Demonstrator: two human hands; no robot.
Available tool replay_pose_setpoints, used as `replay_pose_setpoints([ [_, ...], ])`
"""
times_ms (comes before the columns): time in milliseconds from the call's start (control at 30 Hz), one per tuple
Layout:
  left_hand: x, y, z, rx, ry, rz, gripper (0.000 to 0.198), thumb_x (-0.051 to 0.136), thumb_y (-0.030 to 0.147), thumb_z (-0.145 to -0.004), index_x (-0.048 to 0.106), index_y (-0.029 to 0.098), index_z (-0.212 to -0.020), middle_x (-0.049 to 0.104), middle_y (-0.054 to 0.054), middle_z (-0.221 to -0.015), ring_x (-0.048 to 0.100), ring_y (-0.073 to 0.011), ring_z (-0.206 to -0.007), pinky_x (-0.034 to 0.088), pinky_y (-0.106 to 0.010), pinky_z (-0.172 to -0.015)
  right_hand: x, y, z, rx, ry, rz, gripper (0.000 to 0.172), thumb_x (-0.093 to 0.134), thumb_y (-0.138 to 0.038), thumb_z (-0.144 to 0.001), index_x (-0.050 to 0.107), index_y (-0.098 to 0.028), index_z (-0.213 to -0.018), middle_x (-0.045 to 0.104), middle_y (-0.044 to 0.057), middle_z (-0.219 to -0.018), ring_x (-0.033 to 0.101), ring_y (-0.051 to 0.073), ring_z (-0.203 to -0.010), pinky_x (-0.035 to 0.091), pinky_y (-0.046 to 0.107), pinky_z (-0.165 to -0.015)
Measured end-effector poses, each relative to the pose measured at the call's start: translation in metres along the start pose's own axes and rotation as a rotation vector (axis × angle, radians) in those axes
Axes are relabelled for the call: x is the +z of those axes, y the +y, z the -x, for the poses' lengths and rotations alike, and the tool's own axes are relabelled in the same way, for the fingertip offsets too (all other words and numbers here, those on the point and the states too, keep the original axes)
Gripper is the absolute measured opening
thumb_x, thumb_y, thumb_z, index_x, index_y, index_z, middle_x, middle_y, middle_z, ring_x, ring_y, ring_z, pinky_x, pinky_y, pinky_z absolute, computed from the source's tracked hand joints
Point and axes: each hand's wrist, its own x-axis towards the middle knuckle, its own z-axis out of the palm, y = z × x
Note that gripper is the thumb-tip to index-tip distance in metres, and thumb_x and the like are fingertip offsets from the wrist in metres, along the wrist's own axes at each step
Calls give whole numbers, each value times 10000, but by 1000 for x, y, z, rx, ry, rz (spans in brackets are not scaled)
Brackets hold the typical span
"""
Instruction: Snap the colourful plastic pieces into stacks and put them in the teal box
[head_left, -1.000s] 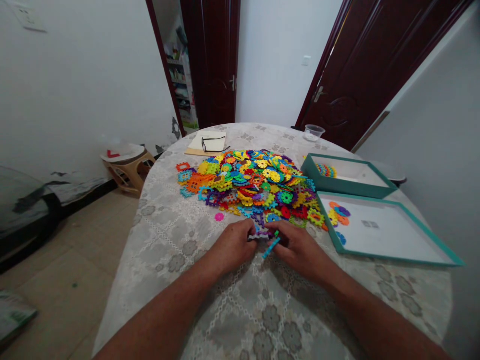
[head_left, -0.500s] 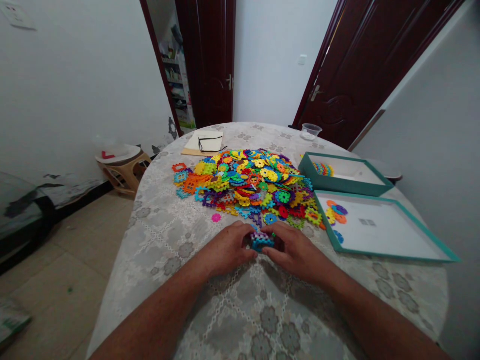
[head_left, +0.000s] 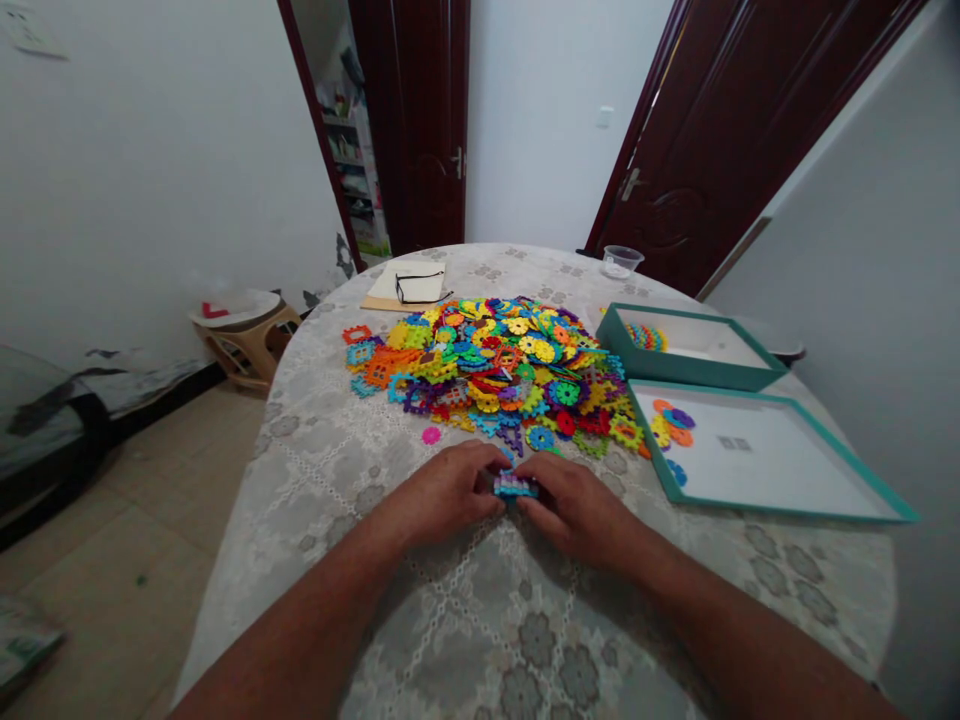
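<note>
Between both hands is a small block of joined plastic building pieces (head_left: 515, 486), purple on top and blue below. My left hand (head_left: 459, 492) is closed on its left end, fingers bent over the far side and thumb near the front. On its right end, my right hand (head_left: 570, 503) pinches with thumb and fingers. The fingers hide the block's ends. Just beyond the hands spreads a large heap of colourful notched discs and square snap pieces (head_left: 495, 365). A single pink disc (head_left: 430, 436) lies apart at the heap's near left edge.
On the right, a green-rimmed box lid (head_left: 787, 440) holds a few loose discs, and behind it stands a green box (head_left: 697, 372) with a row of discs. Glasses (head_left: 420, 288) rest on a notebook at the back left. A clear plastic cup (head_left: 622, 261) stands at the far edge.
Both hands have drawn slightly closer together and shifted a little left. The block between them has tilted, so less of its blue side shows.
</note>
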Motion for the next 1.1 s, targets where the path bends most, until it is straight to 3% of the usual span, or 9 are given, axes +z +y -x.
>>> replay_pose_setpoints([
  [133, -6, -3, -2, -2, 68, -45, 408, 672, 185, -826, 672, 231, -1231, 696, -68, -1121, 603, -180, -869, 466, -298, -797, -12, 2, 2, -1, -26, 33, 193, 614, -210, -948, 647, -216, -1138, 684, 63, -1028, 604, 199, -881, 440, 311, -766],
  [400, 0, 7, -1, 45, -54, 12, 379, 666, 240, -866, 676, 266, -1244, 701, -50, -1087, 616, -183, -909, 475, -293, -834, -6, 7, -1, 45, 37, 55, 178, 595, -204, -958, 663, -208, -1121, 683, 68, -1020, 607, 204, -919, 441, 320, -814],
  [567, 11, 12, -7, 30, 62, 47, 298, 651, 259, -892, 677, 227, -1187, 714, -52, -1026, 611, -186, -875, 453, -301, -796, -8, 5, -2, 50, 74, 53, 198, 634, -254, -953, 668, -194, -1139, 688, 56, -992, 606, 194, -890, 439, 304, -786],
  [700, 13, 13, -9, 30, 81, 10, 184, 611, 243, -905, 673, 228, -1079, 714, -32, -953, 599, -182, -838, 429, -301, -773, -18, 12, 0, 43, 116, 77, 247, 635, -337, -974, 649, -203, -1181, 684, 53, -1001, 619, 185, -858, 464, 296, -766],
  [867, 14, 14, -8, 1, 71, -21, 162, 615, 258, -898, 654, 240, -1054, 707, -34, -929, 586, -188, -828, 420, -301, -757, -37, 39, 1, 377, 269, 459, 219, 545, -340, -1023, 649, -178, -1127, 647, 139, -1188, 639, 255, -1070, 489, 339, -847],
  [967, 15, 15, -9, 5, 58, -24, 159, 619, 260, -894, 666, 246, -1045, 698, -31, -905, 591, -192, -837, 420, -298, -752, -46, 55, 0, 559, 213, 595, 212, 558, -330, -1007, 652, -173, -1114, 619, 155, -1237, 649, 283, -1088, 491, 336, -786],
  [1100, 16, 15, -10, 3, 54, -32, 149, 636, 246, -879, 678, 247, -1022, 693, -26, -897, 602, -193, -846, 422, -300, -762, -51, 67, 1, 624, 137, 596, 254, 594, -338, -985, 648, -191, -1184, 584, 148, -1291, 663, 286, -1061, 483, 337, -758],
])
